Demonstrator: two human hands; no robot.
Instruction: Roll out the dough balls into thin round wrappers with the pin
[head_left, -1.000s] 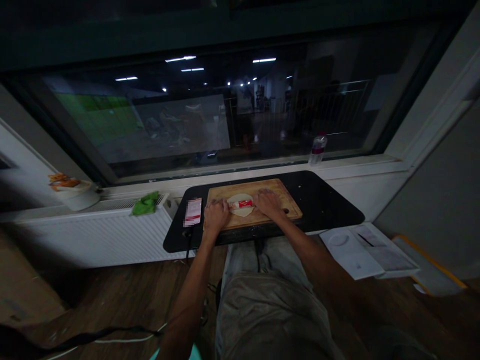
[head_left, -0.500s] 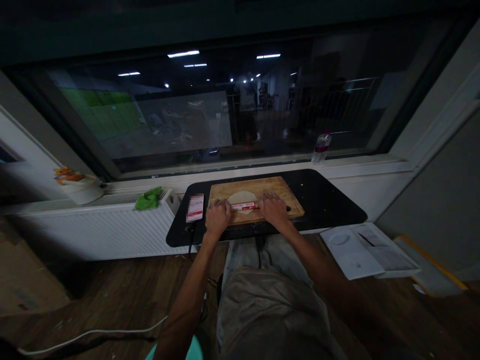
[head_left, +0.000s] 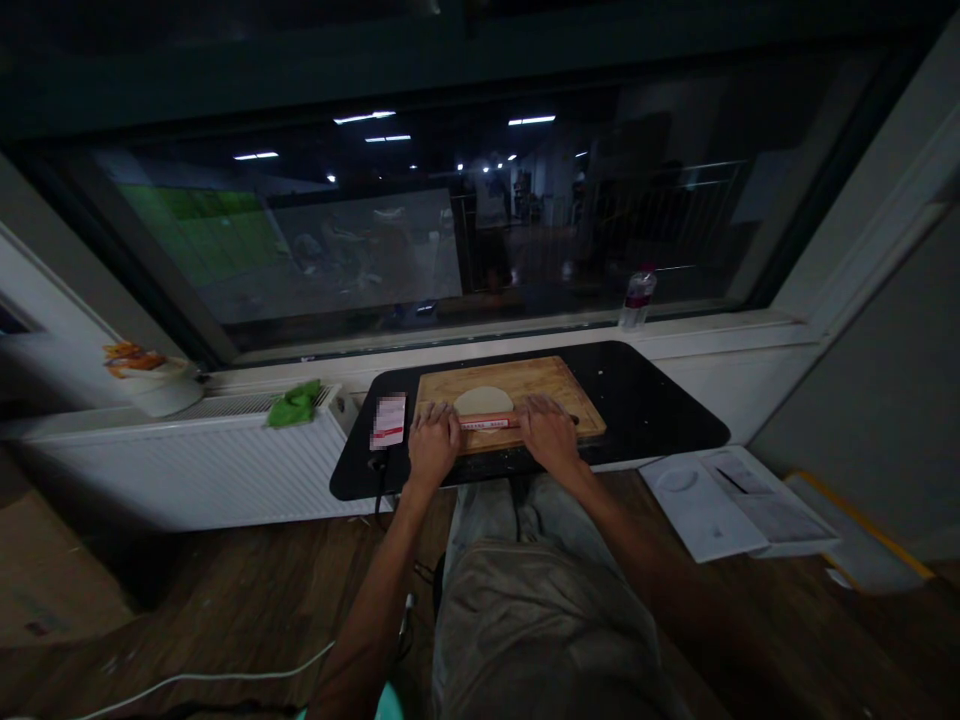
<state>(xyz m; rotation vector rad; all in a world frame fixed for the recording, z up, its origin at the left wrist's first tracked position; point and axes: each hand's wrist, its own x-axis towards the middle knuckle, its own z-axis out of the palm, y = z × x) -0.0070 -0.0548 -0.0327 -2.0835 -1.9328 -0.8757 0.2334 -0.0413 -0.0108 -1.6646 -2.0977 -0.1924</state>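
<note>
A wooden cutting board (head_left: 559, 385) lies on a small black table (head_left: 645, 405) under a window. A pale flat round of dough (head_left: 484, 401) rests on the board. A red-and-white roller (head_left: 489, 423) lies across the dough's near edge. My left hand (head_left: 433, 443) presses on the roller's left end with fingers laid over it. My right hand (head_left: 549, 434) presses on the right end the same way.
A small white-and-red packet (head_left: 388, 421) lies on the table's left end. A water bottle (head_left: 636, 296) stands on the sill. A green cloth (head_left: 294, 404) and a white bowl (head_left: 154, 385) sit on the radiator. Papers (head_left: 739, 500) lie right of my knees.
Both hands have drawn the roller toward me, from the middle of the dough to its near edge. More of the dough now shows beyond the roller.
</note>
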